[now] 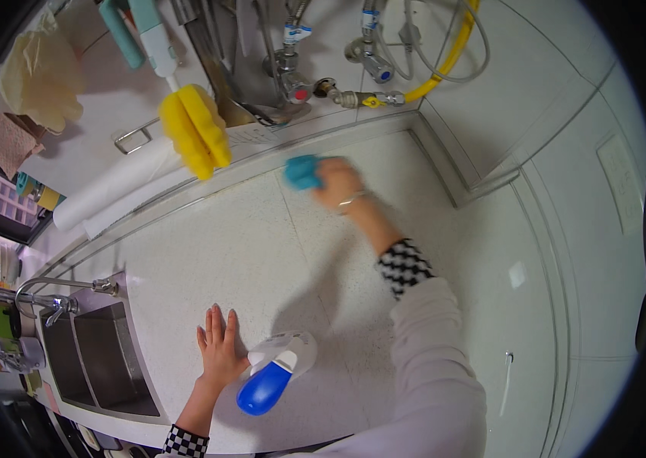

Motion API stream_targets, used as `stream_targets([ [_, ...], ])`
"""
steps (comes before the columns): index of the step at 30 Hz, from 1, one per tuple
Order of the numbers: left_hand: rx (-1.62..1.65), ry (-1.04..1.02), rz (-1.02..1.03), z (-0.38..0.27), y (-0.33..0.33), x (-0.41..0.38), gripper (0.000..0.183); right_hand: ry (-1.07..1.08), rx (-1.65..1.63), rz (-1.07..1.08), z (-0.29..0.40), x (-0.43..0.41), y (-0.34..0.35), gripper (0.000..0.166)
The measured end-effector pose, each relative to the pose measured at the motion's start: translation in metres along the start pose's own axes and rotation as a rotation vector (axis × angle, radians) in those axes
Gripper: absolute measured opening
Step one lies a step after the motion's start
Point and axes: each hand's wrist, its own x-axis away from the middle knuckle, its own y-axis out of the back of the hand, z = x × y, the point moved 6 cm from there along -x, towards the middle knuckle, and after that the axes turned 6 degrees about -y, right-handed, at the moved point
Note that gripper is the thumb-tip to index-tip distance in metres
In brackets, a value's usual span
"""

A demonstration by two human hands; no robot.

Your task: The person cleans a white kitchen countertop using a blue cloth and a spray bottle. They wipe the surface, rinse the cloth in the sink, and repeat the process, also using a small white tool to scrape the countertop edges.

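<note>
My right hand (341, 182), slightly blurred and with a bracelet at its wrist, presses a blue cloth (302, 172) on the white countertop (231, 246) near its back edge. My left hand (218, 350) lies palm down on the countertop, fingers spread, holding nothing. Its thumb is beside a translucent spray bottle (303, 350) with a blue and white spray head (265, 388); whether they touch I cannot tell. Small dark specks are scattered over the countertop.
A steel double sink (108, 358) with a faucet (54, 300) is at the left. White rolls (122, 183) lie along the back ledge, below a hanging yellow sponge brush (197, 131). Valves (298, 86) and a yellow gas hose (449, 60) are on the back wall. A tiled wall (592, 286) bounds the right.
</note>
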Motion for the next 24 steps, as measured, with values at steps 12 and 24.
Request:
stream_targets([
  [12,0.079,-0.006,-0.046,-0.015,0.003,-0.004,0.094,0.085,0.252,-0.07,-0.032,-0.004,-0.005,0.036],
  [24,0.019,-0.001,-0.06,-0.012,0.006,-0.005,0.093,0.474,0.062,0.22,0.151,-0.005,-0.053,0.037],
])
